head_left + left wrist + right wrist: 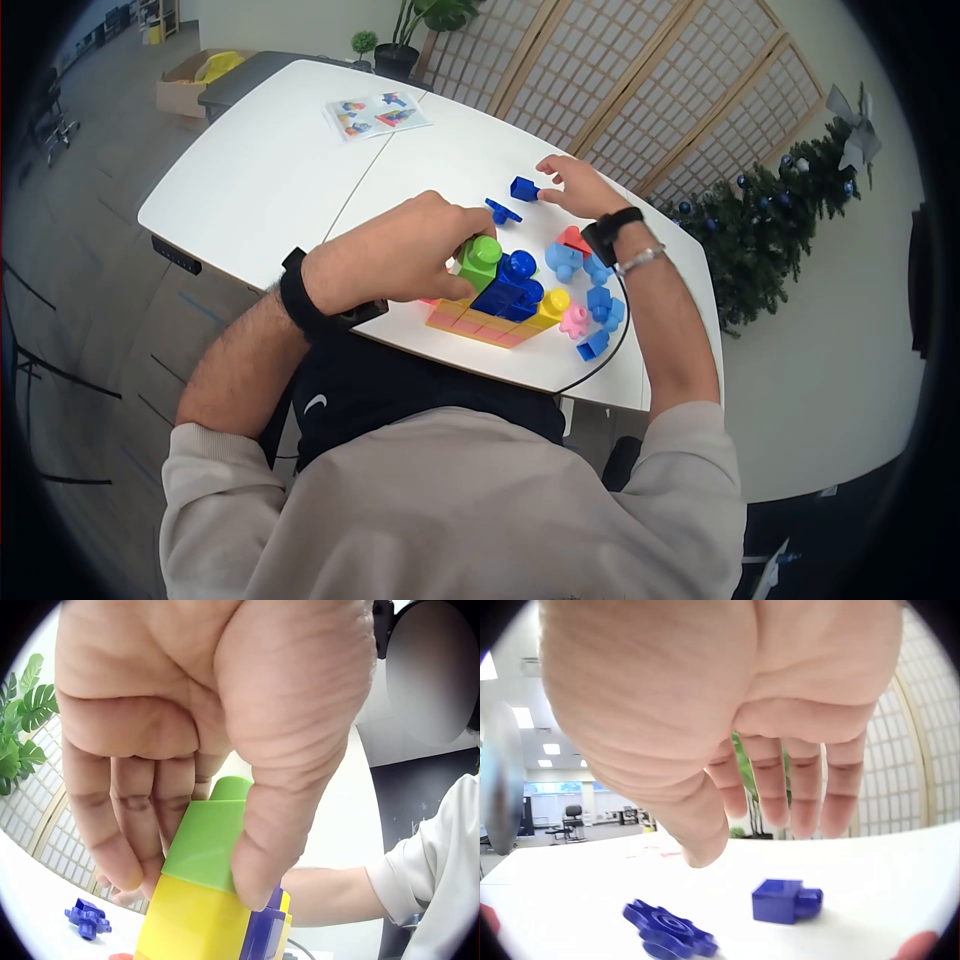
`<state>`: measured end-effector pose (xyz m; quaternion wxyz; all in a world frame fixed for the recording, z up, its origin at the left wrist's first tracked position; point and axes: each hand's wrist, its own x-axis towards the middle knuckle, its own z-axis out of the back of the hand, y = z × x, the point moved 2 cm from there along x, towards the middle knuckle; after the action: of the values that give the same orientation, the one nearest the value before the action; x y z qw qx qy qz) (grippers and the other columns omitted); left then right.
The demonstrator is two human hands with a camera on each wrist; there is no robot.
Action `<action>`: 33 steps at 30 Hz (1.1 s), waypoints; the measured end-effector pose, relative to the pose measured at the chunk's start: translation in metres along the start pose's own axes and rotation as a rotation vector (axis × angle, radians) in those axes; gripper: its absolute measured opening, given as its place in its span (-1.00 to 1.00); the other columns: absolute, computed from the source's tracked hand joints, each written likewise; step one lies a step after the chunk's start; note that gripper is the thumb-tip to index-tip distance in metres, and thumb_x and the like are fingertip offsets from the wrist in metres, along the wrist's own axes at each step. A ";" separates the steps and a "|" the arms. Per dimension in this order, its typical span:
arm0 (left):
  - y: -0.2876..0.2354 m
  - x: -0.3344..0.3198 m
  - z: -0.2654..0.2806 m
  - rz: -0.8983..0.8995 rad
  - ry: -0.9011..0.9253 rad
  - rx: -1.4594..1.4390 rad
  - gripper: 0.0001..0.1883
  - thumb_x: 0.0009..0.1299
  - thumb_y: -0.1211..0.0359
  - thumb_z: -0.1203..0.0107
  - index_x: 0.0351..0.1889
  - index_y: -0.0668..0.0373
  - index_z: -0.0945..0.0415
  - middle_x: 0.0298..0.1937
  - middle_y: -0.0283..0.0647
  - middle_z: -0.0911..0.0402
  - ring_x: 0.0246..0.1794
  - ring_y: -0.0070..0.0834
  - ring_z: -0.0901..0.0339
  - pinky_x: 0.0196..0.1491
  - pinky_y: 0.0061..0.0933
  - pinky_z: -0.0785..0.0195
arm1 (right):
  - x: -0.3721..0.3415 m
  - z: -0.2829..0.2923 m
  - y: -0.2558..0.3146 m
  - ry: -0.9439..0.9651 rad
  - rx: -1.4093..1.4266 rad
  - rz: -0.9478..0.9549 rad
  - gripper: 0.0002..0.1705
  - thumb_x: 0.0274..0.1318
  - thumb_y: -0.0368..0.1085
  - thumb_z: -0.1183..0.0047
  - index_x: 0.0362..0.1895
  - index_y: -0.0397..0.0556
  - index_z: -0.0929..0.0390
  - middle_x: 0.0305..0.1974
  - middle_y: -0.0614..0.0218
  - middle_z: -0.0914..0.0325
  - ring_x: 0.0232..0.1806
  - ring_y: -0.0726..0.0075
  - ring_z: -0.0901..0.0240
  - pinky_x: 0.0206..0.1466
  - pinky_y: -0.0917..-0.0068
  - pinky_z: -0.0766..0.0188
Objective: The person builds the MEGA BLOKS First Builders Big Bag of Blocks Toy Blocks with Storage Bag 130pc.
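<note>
Head view: block stack near the table edge, a knock the main worry

Nearest the person, the block stack (497,328) stands upright by the near edge of the white table (250,180). The left hand (400,245) pinches the green block (202,844) on its top between thumb and fingers. A sideways pull there could, I judge, tip the stack or split its layers. Beside it, the cable (609,362) curves past the small light blue pieces (593,346); a sweep of the right arm might drag them. Farther out, the right hand (585,190) has its fingers wide of the thumb, holding nothing; a careless reach could roll the dark blue block (776,901) or shove the toothed piece (667,927).

Counts, near to far: one stack, topped by one green block (its dark blue blocks merge, so I cannot count them); one pink piece (574,321); about five light blue pieces, some overlapping; one red piece (573,239) behind them; one loose toothed piece; one loose dark blue block; one picture sheet (376,116).
</note>
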<state>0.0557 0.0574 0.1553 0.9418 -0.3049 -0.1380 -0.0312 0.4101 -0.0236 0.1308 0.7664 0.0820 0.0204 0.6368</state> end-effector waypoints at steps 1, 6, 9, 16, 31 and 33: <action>0.001 0.000 -0.001 -0.011 -0.008 -0.005 -0.49 0.23 0.37 -0.54 0.12 0.27 -0.63 -0.23 -0.04 -0.79 -0.17 -0.14 -0.81 0.01 -0.27 -0.68 | 0.008 -0.015 -0.015 0.001 -0.040 -0.002 -0.31 0.16 -0.15 -0.51 0.34 -0.11 -0.60 0.26 -0.04 -0.68 0.33 -0.12 -0.60 0.41 0.11 -0.55; 0.001 0.001 0.000 -0.024 0.004 0.003 -0.49 0.23 0.35 -0.55 0.11 0.26 -0.63 -0.22 -0.03 -0.79 -0.17 -0.11 -0.81 0.03 -0.25 -0.67 | 0.026 -0.062 -0.030 0.044 -0.033 -0.133 -0.24 0.03 -0.25 -0.56 0.36 -0.02 -0.59 0.19 0.02 -0.74 0.25 -0.12 -0.68 0.39 0.10 -0.57; 0.005 0.001 -0.004 -0.024 -0.008 -0.020 -0.49 0.23 0.36 -0.55 0.11 0.26 -0.63 -0.21 -0.02 -0.80 -0.15 -0.10 -0.81 0.03 -0.25 -0.68 | 0.026 -0.047 -0.023 0.023 0.025 -0.153 -0.46 -0.01 -0.31 -0.56 0.11 -0.07 -0.71 0.01 0.05 -0.80 0.13 -0.06 -0.73 0.31 0.15 -0.60; 0.002 -0.001 -0.003 -0.034 -0.025 0.010 -0.49 0.21 0.37 -0.55 0.11 0.27 -0.63 -0.22 -0.02 -0.81 -0.16 -0.10 -0.82 0.00 -0.26 -0.69 | -0.028 0.068 0.052 -0.144 0.081 0.141 -0.50 0.02 -0.25 -0.51 0.07 -0.10 -0.70 -0.11 0.11 -0.73 -0.13 0.06 -0.70 0.03 0.22 -0.65; -0.001 -0.004 -0.001 0.011 -0.004 0.046 -0.51 0.22 0.39 -0.54 0.09 0.26 -0.62 -0.26 -0.06 -0.79 -0.20 -0.14 -0.81 -0.02 -0.26 -0.67 | -0.137 0.042 0.176 0.002 0.144 0.285 -0.19 0.13 -0.12 -0.58 0.41 0.01 -0.51 -0.01 0.11 -0.78 -0.09 -0.03 -0.72 0.02 0.23 -0.62; 0.001 -0.003 -0.001 -0.032 -0.045 -0.017 -0.53 0.22 0.42 -0.53 0.07 0.26 -0.62 -0.27 -0.08 -0.79 -0.22 -0.14 -0.80 -0.03 -0.26 -0.67 | -0.143 0.048 0.175 0.044 0.273 0.156 0.03 0.07 -0.12 -0.62 0.57 0.02 -0.34 0.10 0.09 -0.77 -0.03 0.05 -0.71 0.04 0.25 -0.64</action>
<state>0.0532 0.0571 0.1530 0.9353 -0.3111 -0.1636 -0.0406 0.2189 -0.1381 0.1944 0.6955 0.1728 0.1174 0.6874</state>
